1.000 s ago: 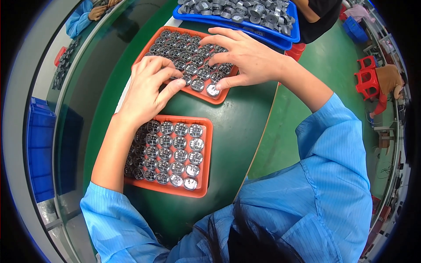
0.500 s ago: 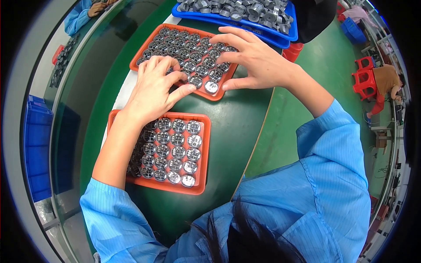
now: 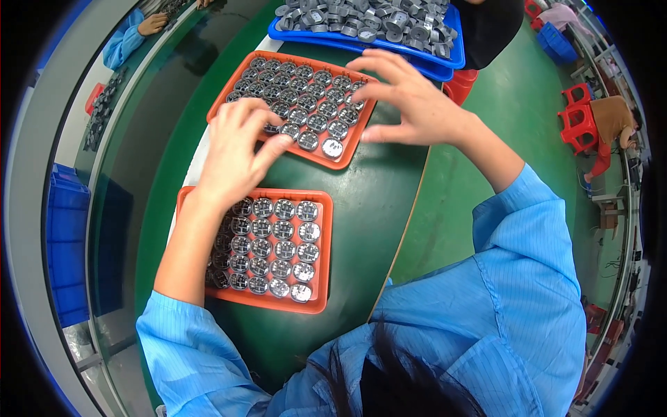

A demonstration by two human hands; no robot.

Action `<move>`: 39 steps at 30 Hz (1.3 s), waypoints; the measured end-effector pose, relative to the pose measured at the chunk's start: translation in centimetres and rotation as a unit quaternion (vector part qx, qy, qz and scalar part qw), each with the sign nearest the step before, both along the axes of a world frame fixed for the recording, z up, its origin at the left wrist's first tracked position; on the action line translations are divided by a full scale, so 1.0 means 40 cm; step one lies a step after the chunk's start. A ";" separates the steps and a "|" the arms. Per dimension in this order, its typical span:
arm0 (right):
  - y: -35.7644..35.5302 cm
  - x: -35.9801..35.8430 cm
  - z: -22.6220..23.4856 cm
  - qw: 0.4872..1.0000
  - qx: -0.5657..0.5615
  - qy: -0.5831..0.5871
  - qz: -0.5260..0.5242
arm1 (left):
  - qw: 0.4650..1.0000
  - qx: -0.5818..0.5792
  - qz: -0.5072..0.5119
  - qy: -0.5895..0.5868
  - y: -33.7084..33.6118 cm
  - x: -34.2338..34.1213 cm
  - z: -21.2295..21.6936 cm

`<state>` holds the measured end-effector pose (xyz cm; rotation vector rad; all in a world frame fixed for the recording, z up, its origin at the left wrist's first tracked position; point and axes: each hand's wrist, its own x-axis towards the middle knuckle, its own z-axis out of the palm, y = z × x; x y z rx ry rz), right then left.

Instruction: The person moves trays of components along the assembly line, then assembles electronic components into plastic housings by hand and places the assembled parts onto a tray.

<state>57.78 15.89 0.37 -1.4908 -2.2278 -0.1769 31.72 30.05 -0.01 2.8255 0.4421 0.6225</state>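
Head view: both hands over far orange tray (image 3: 351,142) of round metal parts (image 3: 316,104), seemingly full. Left hand (image 3: 233,156) fingers on parts; right hand (image 3: 410,101) spread, empty. Near tray (image 3: 323,257) below left wrist also full.

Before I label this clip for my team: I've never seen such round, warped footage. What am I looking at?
It is one view from a fisheye camera worn on a person's head, looking down, so straight edges bend. The left hand and right hand, in blue sleeves, rest on the far orange plastic tray of small round grey metal parts. A second orange tray, also filled, lies nearer on the dark green table. Beyond is a blue plastic bin heaped with similar parts. Whether either hand grips a part, I cannot tell.
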 end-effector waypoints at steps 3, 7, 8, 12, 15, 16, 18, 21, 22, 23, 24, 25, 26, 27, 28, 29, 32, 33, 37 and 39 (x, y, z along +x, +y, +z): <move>0.011 0.027 -0.012 0.999 0.004 -0.022 -0.039 | 0.997 -0.007 0.075 -0.032 0.050 -0.036 0.008; 0.020 0.021 -0.026 0.998 -0.025 -0.043 -0.032 | 0.990 -0.043 0.123 -0.045 0.109 -0.085 -0.006; 0.018 0.019 -0.026 0.997 -0.036 -0.056 -0.036 | 0.989 -0.048 0.128 -0.048 0.117 -0.094 -0.010; 0.022 0.011 -0.015 0.994 -0.057 -0.092 -0.035 | 0.991 -0.053 0.118 -0.031 0.108 -0.095 -0.010; 0.032 0.013 -0.008 0.994 -0.011 -0.111 -0.016 | 0.998 0.006 0.067 -0.002 0.088 -0.072 -0.017; 0.032 0.020 0.000 0.993 -0.011 -0.113 -0.018 | 0.997 0.017 0.068 0.019 0.078 -0.062 -0.016; 0.028 0.035 0.014 0.998 0.015 -0.051 -0.034 | 0.996 0.015 0.071 0.043 0.064 -0.047 -0.019; 0.031 0.052 -0.008 0.994 -0.010 -0.082 -0.065 | 0.995 0.004 0.083 0.051 0.060 -0.041 -0.026; 0.031 0.058 -0.020 0.993 -0.024 -0.097 -0.067 | 0.996 0.003 0.080 0.051 0.060 -0.038 -0.030; 0.029 0.060 -0.031 0.993 -0.024 -0.092 -0.071 | 0.995 0.006 0.079 0.056 0.059 -0.037 -0.034; 0.028 0.060 -0.033 0.993 -0.025 -0.091 -0.070 | 0.995 0.011 0.082 0.061 0.058 -0.040 -0.036; 0.027 0.059 -0.036 0.993 -0.032 -0.086 -0.070 | 0.995 0.010 0.083 0.063 0.055 -0.041 -0.035; 0.025 0.058 -0.040 0.993 -0.041 -0.081 -0.070 | 0.994 0.009 0.082 0.066 0.051 -0.042 -0.032; 0.026 0.058 -0.038 0.994 -0.041 -0.080 -0.069 | 0.994 0.009 0.081 0.069 0.049 -0.042 -0.029; 0.026 0.056 -0.036 0.992 -0.037 -0.099 -0.065 | 0.994 0.008 0.082 0.070 0.047 -0.041 -0.032; 0.025 0.055 -0.037 0.991 -0.033 -0.118 -0.061 | 0.994 0.016 0.080 0.066 0.045 -0.041 -0.039; 0.043 0.052 -0.040 0.987 -0.044 -0.149 -0.048 | 0.995 0.021 0.079 0.058 0.059 -0.034 -0.054; 0.036 0.052 -0.028 0.987 -0.035 -0.149 -0.040 | 0.996 0.025 0.078 0.048 0.052 -0.035 -0.045; 0.046 0.046 -0.001 0.989 -0.065 -0.120 -0.063 | 0.998 0.012 0.067 0.009 0.063 -0.039 -0.033; 0.061 0.050 0.011 0.992 -0.054 -0.103 -0.057 | 0.997 0.001 0.074 -0.004 0.084 -0.047 -0.026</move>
